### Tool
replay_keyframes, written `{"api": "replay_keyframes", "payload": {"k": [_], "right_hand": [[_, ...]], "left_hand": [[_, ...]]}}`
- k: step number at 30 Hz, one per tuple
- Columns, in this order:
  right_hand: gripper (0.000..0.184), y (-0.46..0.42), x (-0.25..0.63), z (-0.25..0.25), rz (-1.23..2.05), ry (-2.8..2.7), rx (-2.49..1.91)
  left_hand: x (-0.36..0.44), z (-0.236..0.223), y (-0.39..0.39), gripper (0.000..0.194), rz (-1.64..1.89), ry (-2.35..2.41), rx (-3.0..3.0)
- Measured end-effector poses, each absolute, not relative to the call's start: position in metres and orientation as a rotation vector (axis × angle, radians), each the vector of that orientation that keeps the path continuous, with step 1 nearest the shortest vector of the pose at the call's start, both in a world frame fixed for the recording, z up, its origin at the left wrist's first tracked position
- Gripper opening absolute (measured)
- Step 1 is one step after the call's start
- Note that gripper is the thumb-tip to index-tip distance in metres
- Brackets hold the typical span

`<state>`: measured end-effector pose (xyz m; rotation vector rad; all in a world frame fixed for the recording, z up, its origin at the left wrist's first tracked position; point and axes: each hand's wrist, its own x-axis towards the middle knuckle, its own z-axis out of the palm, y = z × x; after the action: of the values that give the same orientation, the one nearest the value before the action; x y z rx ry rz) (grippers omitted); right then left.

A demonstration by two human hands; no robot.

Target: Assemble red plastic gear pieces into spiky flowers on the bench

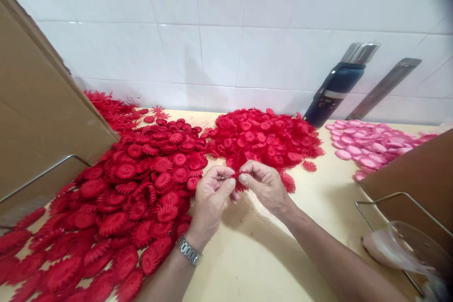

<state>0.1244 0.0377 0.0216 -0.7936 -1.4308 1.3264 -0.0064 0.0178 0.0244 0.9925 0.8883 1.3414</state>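
Observation:
My left hand (214,188) and my right hand (264,184) meet over the table, both pinching one small red fringed disc (241,182) between thumbs and fingers. Most of that disc is covered by my fingertips. To the left spreads a large heap of dark red toothed discs (138,188), reaching close to my left hand. Just beyond my hands lies a second pile of brighter red fringed discs (262,134). A single loose disc (309,166) rests at its right edge.
Pink discs (371,144) lie at the right, before a cardboard box (417,174) with a wire frame (385,198). A dark blue bottle (332,89) and a metal strip (385,87) lean near the tiled wall. Another cardboard box (46,89) stands left. Red star-shaped pieces (113,111) lie behind.

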Motion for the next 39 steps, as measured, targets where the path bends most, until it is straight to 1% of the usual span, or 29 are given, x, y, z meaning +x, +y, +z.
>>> {"api": "replay_keyframes", "payload": {"k": [2, 6, 12, 14, 16, 20, 23, 26, 30, 32, 39], "right_hand": [[0.022, 0.037, 0.125, 0.021, 1.189, -1.508, -0.896], [0.032, 0.034, 0.124, 0.021, 0.881, -1.687, -1.083], [0.037, 0.032, 0.121, 0.020, 0.826, -1.742, -1.170], [0.038, 0.032, 0.121, 0.019, 0.759, -1.771, -1.168], [0.034, 0.033, 0.121, 0.021, 0.633, -1.814, -1.109], [0.010, 0.034, 0.124, 0.028, 0.409, -1.843, -0.967], [0.005, 0.036, 0.126, 0.031, 0.445, -1.874, -0.951], [0.009, 0.037, 0.129, 0.031, 0.537, -1.888, -0.958], [0.012, 0.036, 0.128, 0.028, 0.435, -1.869, -0.936], [0.012, 0.036, 0.127, 0.025, 0.402, -1.832, -0.941], [0.009, 0.034, 0.125, 0.019, 0.500, -1.704, -0.947]], "left_hand": [[-0.007, 0.025, 0.018, 0.017, 1.313, 0.876, 0.988], [-0.006, 0.026, 0.019, 0.018, 1.246, 0.883, 1.014], [-0.004, 0.025, 0.018, 0.015, 1.241, 0.927, 1.027], [-0.004, 0.024, 0.019, 0.013, 1.265, 0.956, 1.006], [-0.005, 0.022, 0.020, 0.013, 1.298, 0.975, 0.969], [-0.007, 0.022, 0.022, 0.014, 1.375, 0.988, 0.954], [-0.007, 0.024, 0.022, 0.014, 1.380, 0.982, 0.956], [-0.006, 0.028, 0.020, 0.011, 1.326, 0.924, 0.927], [-0.008, 0.031, 0.021, 0.008, 1.326, 0.856, 0.792], [-0.009, 0.031, 0.022, 0.010, 1.359, 0.851, 0.722], [-0.007, 0.032, 0.021, 0.011, 1.466, 0.863, 0.676]]}}
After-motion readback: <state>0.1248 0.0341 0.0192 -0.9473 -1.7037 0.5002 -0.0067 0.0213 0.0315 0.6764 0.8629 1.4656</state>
